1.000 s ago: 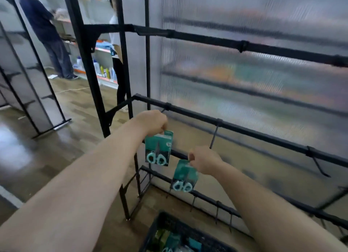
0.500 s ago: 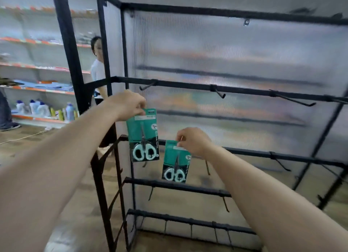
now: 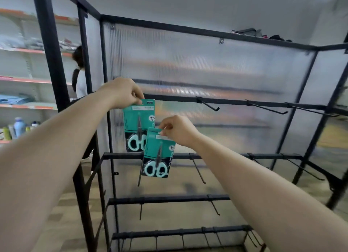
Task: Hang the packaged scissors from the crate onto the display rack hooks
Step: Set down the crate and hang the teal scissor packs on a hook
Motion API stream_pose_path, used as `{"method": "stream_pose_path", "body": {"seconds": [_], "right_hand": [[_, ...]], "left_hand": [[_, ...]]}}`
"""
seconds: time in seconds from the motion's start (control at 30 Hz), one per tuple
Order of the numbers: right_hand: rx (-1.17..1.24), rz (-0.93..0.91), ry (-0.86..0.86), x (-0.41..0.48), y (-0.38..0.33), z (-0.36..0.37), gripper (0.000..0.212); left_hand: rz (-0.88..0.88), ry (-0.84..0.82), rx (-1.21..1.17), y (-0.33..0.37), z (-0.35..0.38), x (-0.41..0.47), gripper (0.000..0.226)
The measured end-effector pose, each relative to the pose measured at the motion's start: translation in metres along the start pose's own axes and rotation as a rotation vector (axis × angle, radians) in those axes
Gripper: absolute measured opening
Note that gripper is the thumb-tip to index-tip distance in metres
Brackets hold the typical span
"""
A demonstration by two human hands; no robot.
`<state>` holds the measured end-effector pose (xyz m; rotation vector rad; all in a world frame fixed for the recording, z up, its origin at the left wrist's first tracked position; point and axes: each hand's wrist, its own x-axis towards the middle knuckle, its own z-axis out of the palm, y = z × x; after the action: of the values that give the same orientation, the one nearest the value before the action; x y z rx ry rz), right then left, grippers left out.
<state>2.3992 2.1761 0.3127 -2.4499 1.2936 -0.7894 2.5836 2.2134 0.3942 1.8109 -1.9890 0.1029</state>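
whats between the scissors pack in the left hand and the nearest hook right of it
Head view: nothing hangs between the upper pack and that hook, only bare black bar with the frosted panel behind.

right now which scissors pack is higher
The left pack, pinched by the left hand: its top reaches the upper hook rail, while the right pack in the right hand hangs lower.
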Motion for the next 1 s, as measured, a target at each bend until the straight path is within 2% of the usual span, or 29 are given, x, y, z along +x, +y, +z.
{"method": "stream_pose_path", "body": {"seconds": [0.2, 0.37, 0.47, 0.63, 1.0], "right_hand": [[0.103, -0.006, 0.036, 0.007, -0.022, -0.005, 0.015], [0.152, -0.022, 0.07, 0.018, -0.034, -0.008, 0.014], [0.198, -0.048, 0.116, 0.024, -0.038, -0.01, 0.001], [0.324, -0.063, 0.232, 0.04, -0.046, -0.01, 0.016], [0.453, -0.074, 0.201, 0.059, -0.056, 0.004, 0.011]], "left_hand": [[-0.031, -0.108, -0.108, 0.001, -0.004, 0.013, 0.018], [-0.014, -0.119, -0.003, -0.014, 0.002, 0.026, 0.018], [0.016, -0.074, 0.032, -0.025, 0.01, 0.037, 0.014], [0.04, 0.028, 0.1, -0.042, 0.028, 0.069, 0.009], [0.032, 0.165, 0.102, -0.07, 0.049, 0.11, 0.012]]}}
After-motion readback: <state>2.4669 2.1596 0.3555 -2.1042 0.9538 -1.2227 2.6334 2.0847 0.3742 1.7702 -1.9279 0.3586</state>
